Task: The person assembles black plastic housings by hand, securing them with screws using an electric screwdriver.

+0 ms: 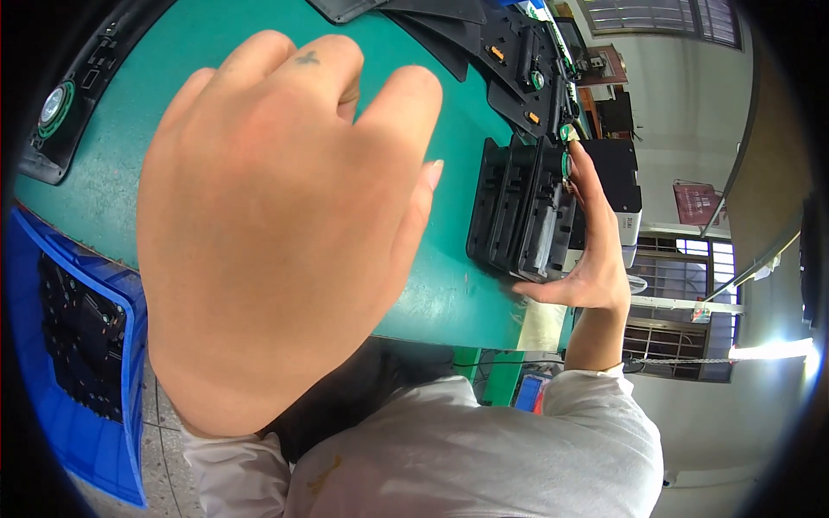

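My left hand (268, 216) looms large over the table with its back toward me. Its fingers are curled and the thumb tip shows beside the index finger; whatever lies under the palm is hidden. At the right, my right hand (598, 259) spans the outer side of a stack of black plastic housings (516, 207), thumb at the near end and fingers at the far end. The housings stand on edge, pressed side by side, on the green tabletop (449, 298). Small round green-rimmed parts (566, 164) show by the right fingertips.
Black panels (527, 82) with orange and green parts lie along the far right. Another black panel with a round speaker (53, 112) is at the far left. A blue bin (134, 363) holding black parts stands below the table's left edge. A black box (617, 177) stands beyond my right hand.
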Available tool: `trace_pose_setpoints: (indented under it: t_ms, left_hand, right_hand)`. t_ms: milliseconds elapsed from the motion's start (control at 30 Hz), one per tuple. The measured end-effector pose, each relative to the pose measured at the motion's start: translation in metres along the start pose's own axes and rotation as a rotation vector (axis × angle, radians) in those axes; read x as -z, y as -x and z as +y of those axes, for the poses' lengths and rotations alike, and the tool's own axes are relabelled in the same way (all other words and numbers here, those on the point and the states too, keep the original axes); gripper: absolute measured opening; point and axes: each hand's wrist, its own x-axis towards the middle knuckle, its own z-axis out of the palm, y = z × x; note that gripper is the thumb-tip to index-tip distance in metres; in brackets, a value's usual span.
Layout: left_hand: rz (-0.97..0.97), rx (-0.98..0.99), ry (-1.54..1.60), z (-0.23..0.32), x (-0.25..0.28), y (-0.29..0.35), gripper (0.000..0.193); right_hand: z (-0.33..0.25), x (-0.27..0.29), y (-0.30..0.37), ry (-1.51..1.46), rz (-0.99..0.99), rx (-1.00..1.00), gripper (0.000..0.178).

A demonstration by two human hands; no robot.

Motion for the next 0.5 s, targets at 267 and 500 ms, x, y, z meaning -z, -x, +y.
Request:
trace_pose_setpoints:
  t_ms: [267, 500]
  left_hand:
    - [0.092, -0.020, -0.006, -0.003, -0.006, 0.008, 0.035]
    - [0.181, -0.082, 0.092, -0.008, -0.017, 0.013, 0.038]
  right_hand:
    - [-0.002, -0.003, 0.000, -0.058, -0.043, -0.061, 0.131]
    - [0.006, -0.006, -0.002, -0.163, -0.004, -0.005, 0.127]
